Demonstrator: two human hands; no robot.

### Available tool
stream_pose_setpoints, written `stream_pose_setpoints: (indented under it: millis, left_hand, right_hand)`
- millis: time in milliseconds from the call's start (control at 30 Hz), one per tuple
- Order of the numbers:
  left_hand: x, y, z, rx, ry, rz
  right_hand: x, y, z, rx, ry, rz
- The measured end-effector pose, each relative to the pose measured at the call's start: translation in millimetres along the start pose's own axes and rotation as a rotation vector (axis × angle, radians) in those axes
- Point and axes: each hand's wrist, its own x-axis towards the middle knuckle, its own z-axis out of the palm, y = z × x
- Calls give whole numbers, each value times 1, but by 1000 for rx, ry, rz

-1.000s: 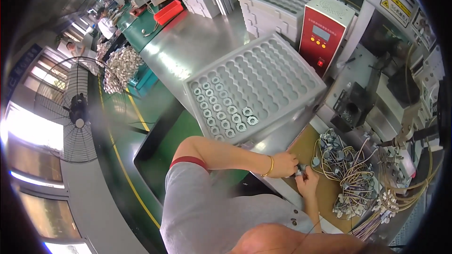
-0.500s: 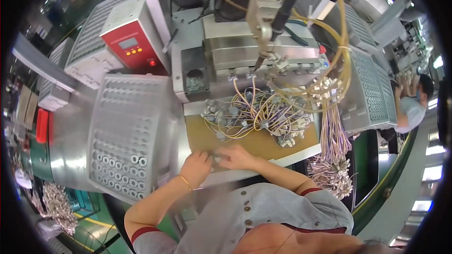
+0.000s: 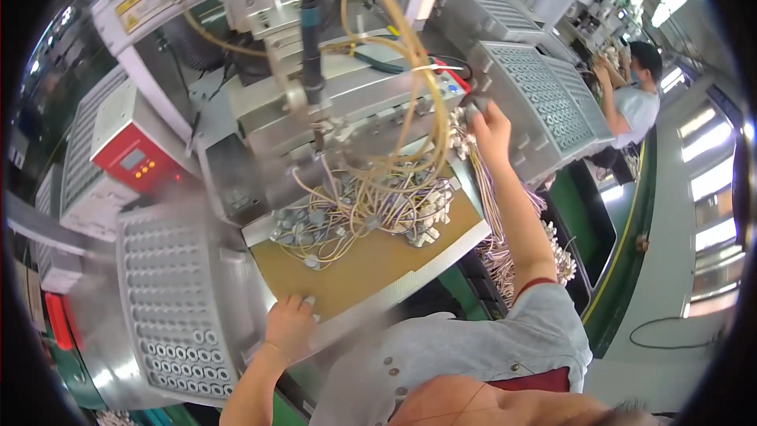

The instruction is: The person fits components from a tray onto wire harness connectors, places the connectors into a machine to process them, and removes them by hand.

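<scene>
My left hand (image 3: 289, 326) rests at the front left edge of the brown work board (image 3: 347, 288). Its fingers are curled together, with a small grey bit showing at the tips; whether that is a held part or a finger cover is unclear. Stretched far to the right, my right hand (image 3: 493, 132) has its fingers drawn together beside the machine's right corner, close to the white connector ends of a hanging wire bundle (image 3: 460, 136). A dark grey spot shows at those fingertips, too small to name. A tangle of yellow and purple wires with grey and white connectors (image 3: 371, 209) lies on the board.
Behind the board stands a metal machine (image 3: 268, 122) with yellow hoses (image 3: 414, 55). A tray of ring-shaped parts (image 3: 169, 292) sits at left, near a red-fronted control box (image 3: 136, 159). Another tray (image 3: 544, 95) leans at right. A co-worker (image 3: 637, 102) sits farther right.
My hands were together at the board's front edge; the right has moved far out to the machine's right side. The left stays at the board's edge. The view has swung to the right.
</scene>
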Motion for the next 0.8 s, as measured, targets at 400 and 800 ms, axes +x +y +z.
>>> stream_pose_setpoints:
  millis: [400,800]
  left_hand:
    - [23,12,-25,-409,465,-342]
    - [108,-21,-9,-1694,671,-619]
  right_hand:
    - [63,81,25,-742,-147,-497]
    - [54,64,20,-474,-140,-273]
